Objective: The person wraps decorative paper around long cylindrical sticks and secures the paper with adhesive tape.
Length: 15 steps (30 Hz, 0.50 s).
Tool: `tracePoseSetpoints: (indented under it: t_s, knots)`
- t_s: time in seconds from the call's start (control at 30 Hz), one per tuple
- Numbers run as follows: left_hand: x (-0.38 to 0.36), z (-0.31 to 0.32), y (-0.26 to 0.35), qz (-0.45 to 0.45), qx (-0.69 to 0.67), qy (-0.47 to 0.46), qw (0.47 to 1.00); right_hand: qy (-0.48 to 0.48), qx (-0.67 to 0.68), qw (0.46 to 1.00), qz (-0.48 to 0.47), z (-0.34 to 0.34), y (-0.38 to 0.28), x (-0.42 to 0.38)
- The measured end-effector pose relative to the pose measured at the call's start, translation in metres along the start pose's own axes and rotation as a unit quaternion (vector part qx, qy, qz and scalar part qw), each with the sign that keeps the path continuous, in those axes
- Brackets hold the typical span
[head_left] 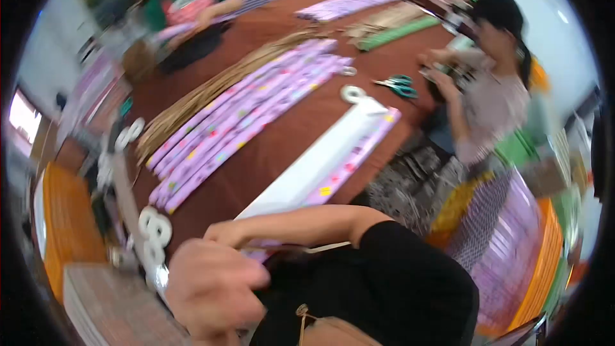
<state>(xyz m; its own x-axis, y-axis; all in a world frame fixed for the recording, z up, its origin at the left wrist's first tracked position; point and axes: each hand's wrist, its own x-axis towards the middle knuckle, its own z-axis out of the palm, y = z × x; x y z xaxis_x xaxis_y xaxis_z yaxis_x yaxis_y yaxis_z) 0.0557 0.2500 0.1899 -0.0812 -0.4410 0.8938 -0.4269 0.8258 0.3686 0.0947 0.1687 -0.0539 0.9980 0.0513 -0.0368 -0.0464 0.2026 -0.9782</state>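
Note:
A partly unrolled sheet of printed wrapping paper [307, 160] lies before me, its white side up and a purple printed strip along its right edge. My right hand [225, 234] is at the sheet's near end, arm bent across my body; its fingers are mostly hidden. Close to the camera, my left hand [214, 288] is raised in front of the right one and smeared by motion. I cannot make out anything in it. Beyond the sheet's far end lie a white tape roll [352, 94] and green-handled scissors [401, 86].
Several purple printed rolls [237, 122] lie beside a bundle of brown strips [211, 95] on the brown table [282, 154]. White tape rolls [155, 225] sit at the left edge. One co-worker [192, 3] is across the table, another [490, 90] at the right. Wrapped stacks [512, 250] stand lower right.

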Motion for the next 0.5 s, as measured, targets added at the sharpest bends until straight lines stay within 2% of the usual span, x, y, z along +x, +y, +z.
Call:
tracePoseSetpoints:
  t_s: [0.1,0.13,0.2,0.23,0.27,0.3,0.47,0.5]
  knots:
    - [-0.057,0.006,-0.050,-0.120,0.173,-0.022,0.977,-0.011,0.029,0.999,0.009,-0.009,-0.019,-0.020]
    - [-0.074,0.013,-0.068,-0.113,0.151,-0.039,0.981,-0.020,0.039,0.999,0.003,-0.011,-0.015,-0.018]
    - [-0.108,0.020,-0.098,-0.041,0.206,0.047,0.977,-0.045,0.057,0.997,-0.017,-0.016,-0.012,-0.017]
    - [-0.127,0.005,-0.100,-0.088,0.260,-0.024,0.961,-0.061,0.070,0.995,-0.033,-0.016,-0.009,-0.016]
    - [-0.138,0.005,-0.104,-0.091,0.250,-0.044,0.963,-0.080,0.084,0.992,-0.051,-0.017,-0.007,-0.015]
    - [-0.149,0.006,-0.108,-0.117,0.262,0.019,0.958,-0.103,0.100,0.987,-0.070,-0.017,-0.005,-0.015]
    - [-0.150,0.003,-0.067,-0.222,0.299,0.015,0.928,-0.199,0.160,0.954,-0.158,-0.020,-0.003,-0.003]
    - [-0.163,-0.004,-0.072,-0.194,0.296,0.019,0.935,-0.204,0.156,0.953,-0.161,-0.024,-0.005,0.001]
